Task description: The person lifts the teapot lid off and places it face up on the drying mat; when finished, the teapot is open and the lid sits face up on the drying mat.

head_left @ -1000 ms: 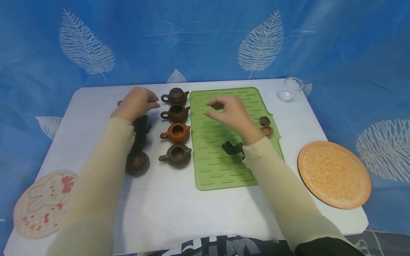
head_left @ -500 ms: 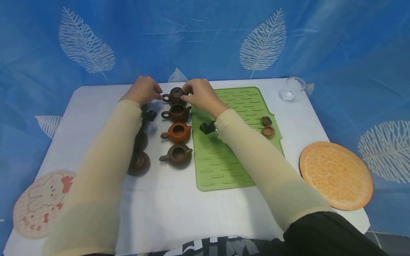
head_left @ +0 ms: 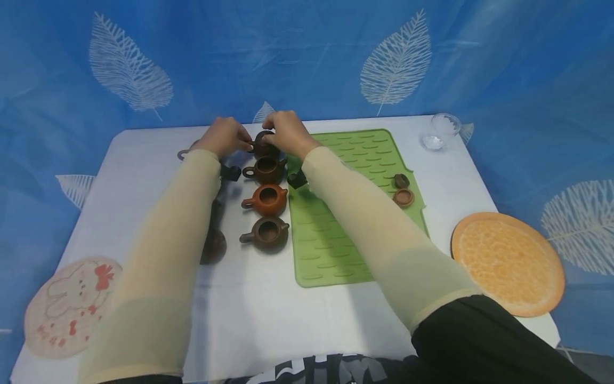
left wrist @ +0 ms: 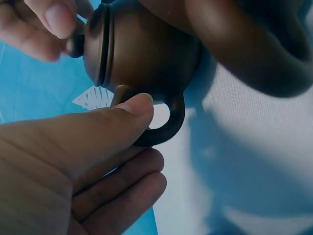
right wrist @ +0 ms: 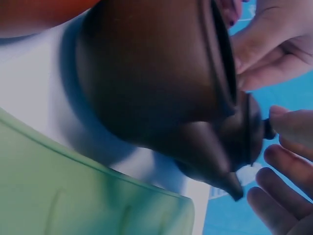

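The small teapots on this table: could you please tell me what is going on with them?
A person's left grip pinches the handle of the farthest teapot beside the green mat; the right grip pinches the knob of its lid. That lid is on. Nearer, three open teapots stand in line, and two loose lids lie on the mat.

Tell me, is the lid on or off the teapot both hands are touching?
On: the lid sits on the teapot with no gap showing; the right hand pinches its knob.
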{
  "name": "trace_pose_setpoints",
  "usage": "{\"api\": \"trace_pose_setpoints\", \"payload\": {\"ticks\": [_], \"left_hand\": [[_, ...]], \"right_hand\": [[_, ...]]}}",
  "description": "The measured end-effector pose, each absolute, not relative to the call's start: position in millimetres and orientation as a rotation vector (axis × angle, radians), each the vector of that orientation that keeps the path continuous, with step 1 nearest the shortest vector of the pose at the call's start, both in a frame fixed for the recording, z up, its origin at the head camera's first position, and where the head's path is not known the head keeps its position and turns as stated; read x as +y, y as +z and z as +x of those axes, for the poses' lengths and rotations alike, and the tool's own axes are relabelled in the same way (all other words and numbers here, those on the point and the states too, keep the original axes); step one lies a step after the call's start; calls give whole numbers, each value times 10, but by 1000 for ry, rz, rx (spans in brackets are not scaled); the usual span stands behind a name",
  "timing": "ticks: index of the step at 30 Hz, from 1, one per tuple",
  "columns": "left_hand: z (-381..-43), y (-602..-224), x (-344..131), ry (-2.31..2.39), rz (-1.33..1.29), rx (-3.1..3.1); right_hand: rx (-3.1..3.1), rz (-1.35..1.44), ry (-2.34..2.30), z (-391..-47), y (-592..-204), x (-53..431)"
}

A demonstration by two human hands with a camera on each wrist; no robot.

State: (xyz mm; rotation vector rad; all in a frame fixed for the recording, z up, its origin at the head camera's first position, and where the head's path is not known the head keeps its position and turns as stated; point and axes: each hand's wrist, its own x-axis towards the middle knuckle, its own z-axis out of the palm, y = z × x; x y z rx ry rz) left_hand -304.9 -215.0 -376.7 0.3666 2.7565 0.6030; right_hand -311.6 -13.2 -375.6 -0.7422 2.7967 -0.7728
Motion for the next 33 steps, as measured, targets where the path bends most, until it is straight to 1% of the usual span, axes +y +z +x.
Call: {"api": "trace_pose_setpoints", "payload": {"ticks": [10,24,28,33], "left_hand": [[-3068,-3736,-2134,566,364,2763],[-3022,-3785,-2114,606,344,2785],[-3006,-3792,-2126,624,340,2788],[-2996,-3798,-2132,642,367,2789]], "right_hand": [[2828,-738,-800,-3154,-3892,-177],[2835,-719,-745,-3157,-3815,-152],[2824,-730,-814,-3143,-3805,-128],[2802,-639,-985,-3119,-3827,-71]]}}
